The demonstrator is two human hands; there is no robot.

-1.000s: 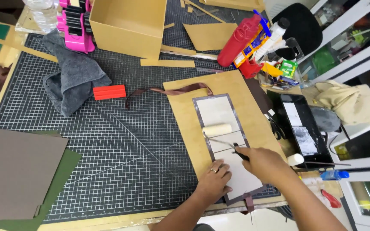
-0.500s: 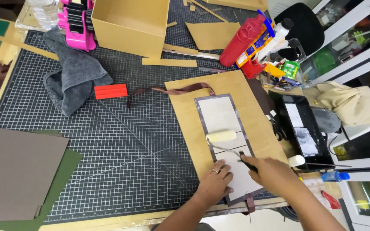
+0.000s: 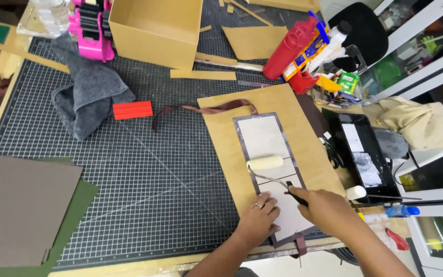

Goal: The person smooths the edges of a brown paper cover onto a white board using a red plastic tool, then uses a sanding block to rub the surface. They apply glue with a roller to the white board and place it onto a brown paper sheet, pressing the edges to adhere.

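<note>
My right hand (image 3: 324,208) grips the black handle of a small paint roller (image 3: 265,163), whose cream sleeve rests on a white panel with a dark border (image 3: 263,136). That panel lies on a brown board (image 3: 226,128) on the gridded cutting mat (image 3: 129,169). My left hand (image 3: 256,219), a ring on one finger, presses flat on the near end of the panel. A brown ribbon (image 3: 201,109) trails from the board's far edge.
A grey cloth (image 3: 85,95), a red block (image 3: 133,110), a pink tool (image 3: 91,25) and an open cardboard box (image 3: 155,28) sit at the back. Red glue bottle (image 3: 289,48) and clutter stand far right, beside a black tray (image 3: 360,154). Grey card sheets (image 3: 21,205) lie left.
The roller has moved nearer along the white panel, and my right hand has drawn back towards me with it. My left hand stays pressed on the panel.
</note>
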